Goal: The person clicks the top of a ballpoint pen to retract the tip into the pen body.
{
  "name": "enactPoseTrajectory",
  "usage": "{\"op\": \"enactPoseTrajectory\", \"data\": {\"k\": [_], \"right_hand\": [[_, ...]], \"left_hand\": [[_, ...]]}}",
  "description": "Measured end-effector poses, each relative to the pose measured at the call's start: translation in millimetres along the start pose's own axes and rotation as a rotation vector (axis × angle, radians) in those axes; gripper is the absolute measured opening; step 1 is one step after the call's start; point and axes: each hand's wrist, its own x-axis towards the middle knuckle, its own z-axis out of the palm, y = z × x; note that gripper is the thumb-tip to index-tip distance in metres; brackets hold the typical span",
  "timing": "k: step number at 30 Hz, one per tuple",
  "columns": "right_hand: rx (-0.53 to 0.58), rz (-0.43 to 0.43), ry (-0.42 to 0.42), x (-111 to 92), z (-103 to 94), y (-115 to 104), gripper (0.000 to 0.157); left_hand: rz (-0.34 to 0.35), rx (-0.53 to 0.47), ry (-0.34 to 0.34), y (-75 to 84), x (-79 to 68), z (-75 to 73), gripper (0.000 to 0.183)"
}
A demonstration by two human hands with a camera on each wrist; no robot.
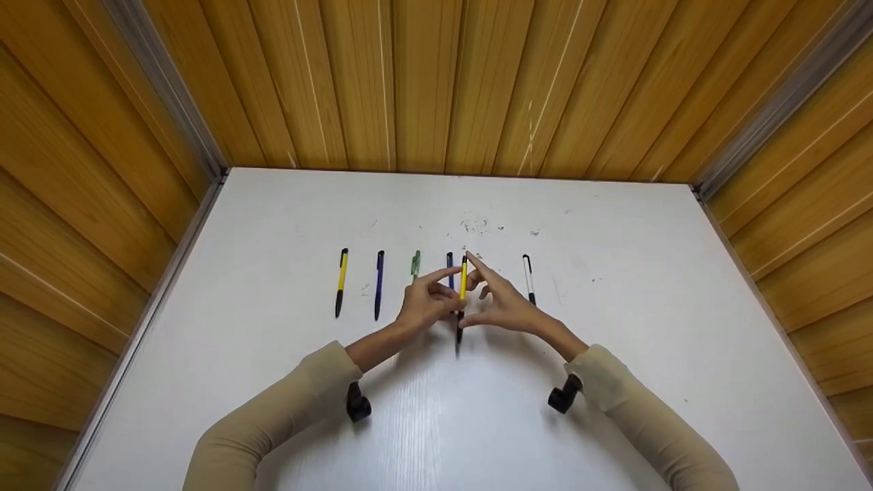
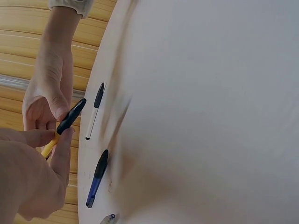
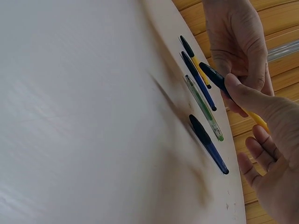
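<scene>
While both hands meet above the middle of the table: a yellow and black pen (image 1: 462, 294) is held between them, clear of the surface.
Held pen: it is kept nearly upright in the head view, its black end pointing down toward the person and its yellow barrel above; its shadow is cast on the table (image 1: 273, 225) below.
Left hand (image 1: 426, 301): the pen is pinched by thumb and fingers at the yellow barrel, as seen from the left wrist camera, where the black end (image 2: 71, 116) sticks out past the fingertips.
Right hand (image 1: 500, 300): the pen is touched from the other side; the thumb is pressed against the black end in the right wrist view, while the other fingers are spread loosely, so a firm grasp cannot be told.
Row of pens: five more are laid side by side on the table beyond the hands, all pointing toward the far wall.
Far left of the row: a second yellow and black pen (image 1: 341, 281) is laid well apart from the hands.
Next to it: a dark blue pen (image 1: 378, 284) is laid just beside.
Middle: a green pen (image 1: 415, 264) is partly hidden by the left hand.
Behind the held pen: another blue pen (image 1: 449, 262) is seen only at its far end.
Right end: a white and black pen (image 1: 528, 279) is laid near the right hand.
Surroundings: the table is enclosed by wooden walls (image 1: 436, 82) on three sides.
</scene>
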Motion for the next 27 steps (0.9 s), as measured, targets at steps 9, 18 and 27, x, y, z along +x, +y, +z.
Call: {"op": "enactPoseTrajectory", "data": {"k": [9,18,27], "right_hand": [[-0.029,0.007,-0.001,-2.4,-8.0,-1.5,0.122],[-0.009,0.035,0.014,-4.6,-19.2,0.1,0.12],[0.01,0.062,0.036,-8.3,-28.7,7.1,0.118]], "left_hand": [[0.024,-0.003,-0.009,4.8,3.6,4.3,0.062],[0.048,0.044,-0.014,9.6,14.1,12.3,0.059],[0.003,0.064,-0.013,10.9,22.3,17.2,0.056]]}}
